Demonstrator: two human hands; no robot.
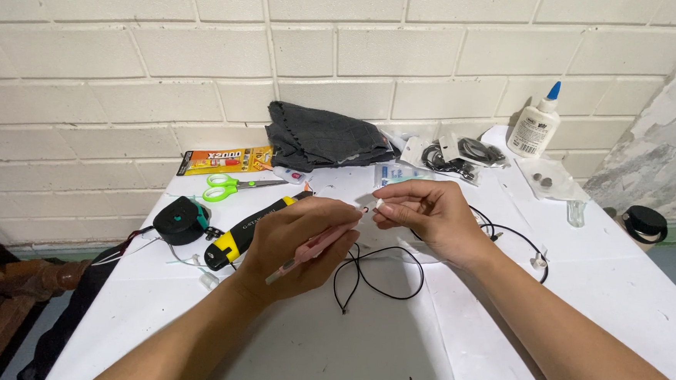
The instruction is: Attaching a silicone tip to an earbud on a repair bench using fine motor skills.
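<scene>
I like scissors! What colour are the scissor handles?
Bright green scissors, seen in the head view.

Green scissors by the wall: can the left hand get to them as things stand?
Probably yes, but not freely. The green scissors lie in the open just beyond the left hand, with nothing over them. That hand already grips a pink tool, so it would have to put it down first.
</scene>
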